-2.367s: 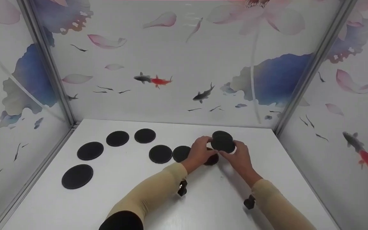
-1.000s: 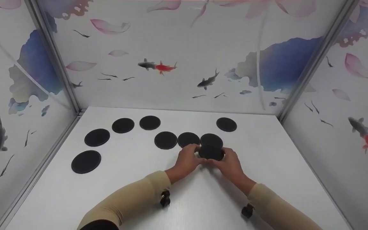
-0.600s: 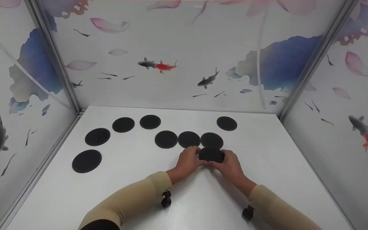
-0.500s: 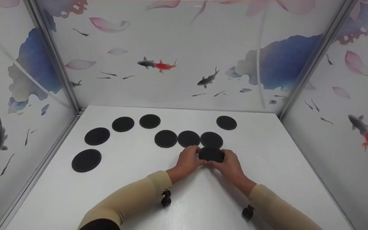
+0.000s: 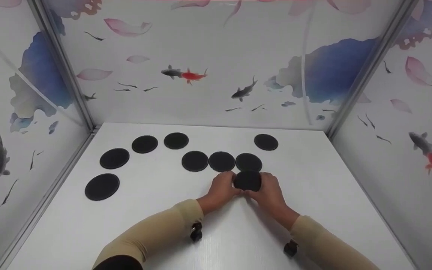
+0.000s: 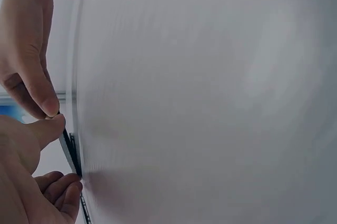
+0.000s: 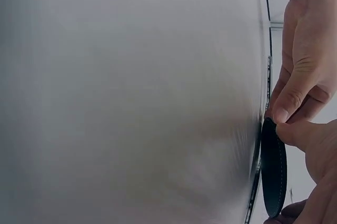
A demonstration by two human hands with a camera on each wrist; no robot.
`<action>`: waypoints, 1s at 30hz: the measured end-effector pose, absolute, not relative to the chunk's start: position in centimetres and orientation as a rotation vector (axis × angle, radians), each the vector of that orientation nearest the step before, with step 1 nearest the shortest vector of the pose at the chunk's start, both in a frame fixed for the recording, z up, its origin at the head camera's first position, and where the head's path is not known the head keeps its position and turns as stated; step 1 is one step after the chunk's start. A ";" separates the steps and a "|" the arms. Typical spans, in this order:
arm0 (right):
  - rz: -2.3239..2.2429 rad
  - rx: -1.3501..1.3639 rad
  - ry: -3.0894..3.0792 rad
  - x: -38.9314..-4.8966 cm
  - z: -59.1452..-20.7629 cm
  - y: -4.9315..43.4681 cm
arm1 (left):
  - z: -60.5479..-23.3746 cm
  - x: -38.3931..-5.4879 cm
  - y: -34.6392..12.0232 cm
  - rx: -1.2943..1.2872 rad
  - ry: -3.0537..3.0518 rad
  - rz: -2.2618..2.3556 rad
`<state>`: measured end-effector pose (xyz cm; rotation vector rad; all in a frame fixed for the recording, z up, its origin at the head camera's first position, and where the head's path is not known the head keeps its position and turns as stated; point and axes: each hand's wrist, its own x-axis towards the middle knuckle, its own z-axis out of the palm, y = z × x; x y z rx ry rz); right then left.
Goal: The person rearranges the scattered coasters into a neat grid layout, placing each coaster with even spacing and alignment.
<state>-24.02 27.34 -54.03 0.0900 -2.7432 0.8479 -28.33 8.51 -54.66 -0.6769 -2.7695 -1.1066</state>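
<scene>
Between my two hands is a round black coaster (image 5: 247, 181), with stitching along its rim in the right wrist view. My left hand (image 5: 220, 190) grips its left side, and my right hand (image 5: 270, 190) grips its right side. Both thumbs meet at the near edge, which tilts up off the table in the wrist views. Just beyond it lies a row of three black coasters: a left one (image 5: 195, 161), a middle one (image 5: 222, 161) and a right one (image 5: 249, 162). The held coaster's far edge is close to the right one.
Another coaster (image 5: 266, 142) lies at the back right. Several more curve along the left, from a near-left coaster (image 5: 102, 186) to a back coaster (image 5: 176, 140). The white table (image 5: 313, 210) is enclosed by printed panels (image 5: 216, 93) on three sides.
Both hands have brought the coaster from beside the back-right one toward me, to just before the row's right end, and lowered it. In the last half second they barely move.
</scene>
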 end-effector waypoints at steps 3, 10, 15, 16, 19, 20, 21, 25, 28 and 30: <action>0.767 0.111 -2.759 -23.9 -53.8 27.1 | -54.6 -28.2 8.3 -0.676 -2.757 -1.118; 0.699 0.120 -2.770 -23.7 -53.8 26.9 | -54.5 -27.8 7.9 -0.696 -2.745 -1.109; 0.697 0.123 -2.787 -23.6 -54.3 26.9 | -54.2 -27.5 7.7 -0.700 -2.767 -1.055; 0.712 0.114 -2.794 -23.6 -54.3 26.9 | -54.2 -27.5 7.7 -0.699 -2.773 -1.043; 0.765 0.090 -2.805 -23.6 -54.3 27.0 | -54.1 -27.6 7.8 -0.695 -2.779 -1.011; 0.786 0.084 -2.805 -23.6 -54.3 27.0 | -54.1 -27.6 7.9 -0.697 -2.774 -1.003; 0.807 0.077 -2.806 -23.6 -54.3 27.0 | -54.1 -27.7 7.9 -0.700 -2.771 -0.994; 0.844 0.080 -2.803 -23.7 -54.3 27.1 | -54.2 -27.6 8.0 -0.712 -2.748 -0.975; 0.840 0.075 -2.817 -23.7 -54.4 27.3 | -54.2 -27.5 8.1 -0.725 -2.726 -0.971; 0.835 0.067 -2.827 -23.8 -54.4 27.4 | -54.2 -27.5 8.2 -0.728 -2.717 -0.967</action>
